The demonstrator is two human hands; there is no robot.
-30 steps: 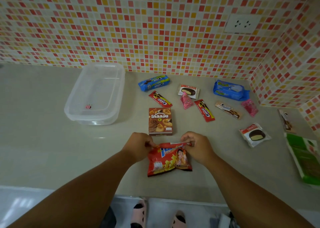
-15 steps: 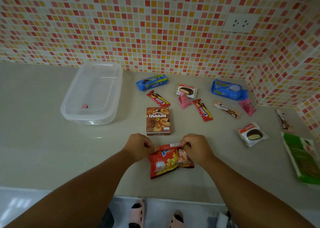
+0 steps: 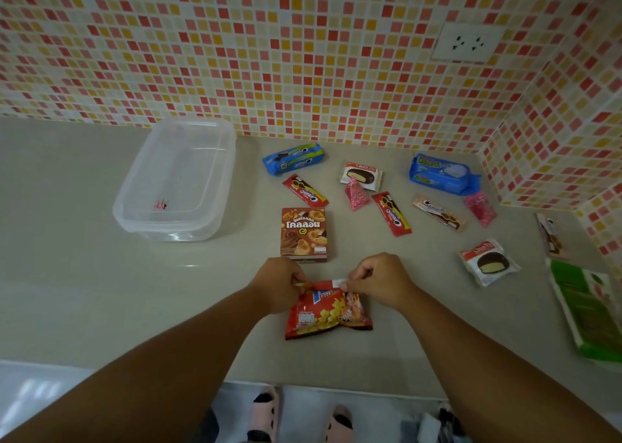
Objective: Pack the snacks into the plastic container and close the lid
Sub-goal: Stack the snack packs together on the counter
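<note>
A red chip bag (image 3: pixel 326 313) lies near the counter's front edge. My left hand (image 3: pixel 279 282) pinches its top left corner and my right hand (image 3: pixel 378 279) pinches its top right edge. The clear plastic container (image 3: pixel 134 203) stands open at the back left, with a small pink item (image 3: pixel 161 204) inside. Behind the bag sits a brown snack box (image 3: pixel 304 234). Several small snacks lie farther back: a blue cookie pack (image 3: pixel 293 158), red cookie sticks (image 3: pixel 304 190) (image 3: pixel 392 213), choco pies (image 3: pixel 360 175) (image 3: pixel 489 262), pink candies (image 3: pixel 355 195) (image 3: pixel 479 208).
A larger blue pack (image 3: pixel 442 173) and a brown stick (image 3: pixel 439 213) lie at the back right near the tiled corner. A green packet (image 3: pixel 587 308) and a brown wrapper (image 3: pixel 550 235) sit at the right edge. A wall socket (image 3: pixel 468 42) is above. No lid is distinguishable.
Both hands have kept their grip on the chip bag's top; the bag has crumpled and tilted slightly, its top edge drawn together.
</note>
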